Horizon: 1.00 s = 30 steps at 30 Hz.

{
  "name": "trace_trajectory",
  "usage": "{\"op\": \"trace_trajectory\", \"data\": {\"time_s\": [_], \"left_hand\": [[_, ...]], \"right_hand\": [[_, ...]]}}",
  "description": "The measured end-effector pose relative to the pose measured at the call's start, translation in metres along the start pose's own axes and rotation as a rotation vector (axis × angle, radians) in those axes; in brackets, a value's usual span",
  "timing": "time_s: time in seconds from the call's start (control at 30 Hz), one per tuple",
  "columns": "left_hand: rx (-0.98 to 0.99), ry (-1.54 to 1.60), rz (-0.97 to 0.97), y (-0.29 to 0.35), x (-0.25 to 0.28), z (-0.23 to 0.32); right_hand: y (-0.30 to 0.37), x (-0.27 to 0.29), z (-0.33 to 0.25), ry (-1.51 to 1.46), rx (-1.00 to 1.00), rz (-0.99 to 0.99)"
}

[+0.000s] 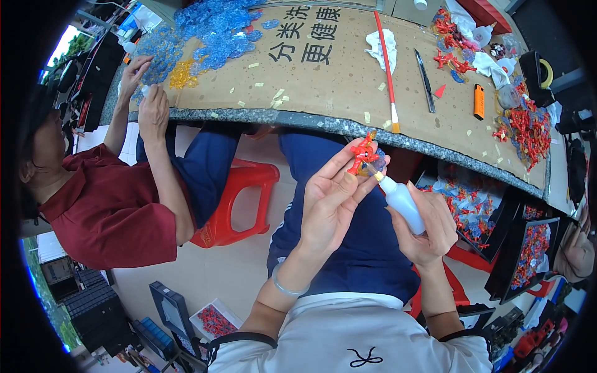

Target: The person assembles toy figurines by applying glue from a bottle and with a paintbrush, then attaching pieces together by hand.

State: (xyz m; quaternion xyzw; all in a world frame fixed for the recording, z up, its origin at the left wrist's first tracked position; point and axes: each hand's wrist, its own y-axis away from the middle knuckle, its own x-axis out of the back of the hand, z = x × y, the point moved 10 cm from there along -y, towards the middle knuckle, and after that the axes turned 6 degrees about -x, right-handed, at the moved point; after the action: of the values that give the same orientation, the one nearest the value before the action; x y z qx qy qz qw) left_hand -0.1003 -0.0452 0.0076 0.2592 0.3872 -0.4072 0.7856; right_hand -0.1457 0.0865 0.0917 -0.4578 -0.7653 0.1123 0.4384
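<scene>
Above my lap, just off the table's front edge, my left hand (328, 202) pinches a small red toy figure (360, 155) with an orange tip on top. Beside the figure, a clear bluish plastic piece (379, 163) shows near my fingertips; whether it is joined to the figure, I cannot tell. My right hand (430, 231) is wrapped round a white squeeze bottle (403, 204), tilted so that its yellow-based thin nozzle (377, 174) points at the figure. The nozzle's end lies at or very near the toy; exact contact is unclear.
On the cardboard-covered table (336, 87) lie a red-handled brush (387, 68), a slim dark tool (425, 81), an orange lighter (479, 101), red figures (528, 127) and blue clear pieces (214, 34). At left, a co-worker in a maroon shirt (118, 211) handles small pieces.
</scene>
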Motion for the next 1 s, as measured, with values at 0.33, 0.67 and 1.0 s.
{"op": "trace_trajectory", "data": {"time_s": [0.33, 0.67, 1.0], "left_hand": [[-0.005, 0.014, -0.009, 0.0, -0.001, 0.001], [-0.001, 0.031, 0.002, 0.001, 0.005, 0.003], [0.117, 0.01, -0.085, 0.006, -0.003, -0.007]], "right_hand": [[0.001, 0.0, 0.0, 0.001, 0.001, 0.003], [0.002, 0.015, 0.041, -0.144, -0.292, 0.152], [-0.054, 0.015, 0.185, -0.096, -0.531, 0.296]]}}
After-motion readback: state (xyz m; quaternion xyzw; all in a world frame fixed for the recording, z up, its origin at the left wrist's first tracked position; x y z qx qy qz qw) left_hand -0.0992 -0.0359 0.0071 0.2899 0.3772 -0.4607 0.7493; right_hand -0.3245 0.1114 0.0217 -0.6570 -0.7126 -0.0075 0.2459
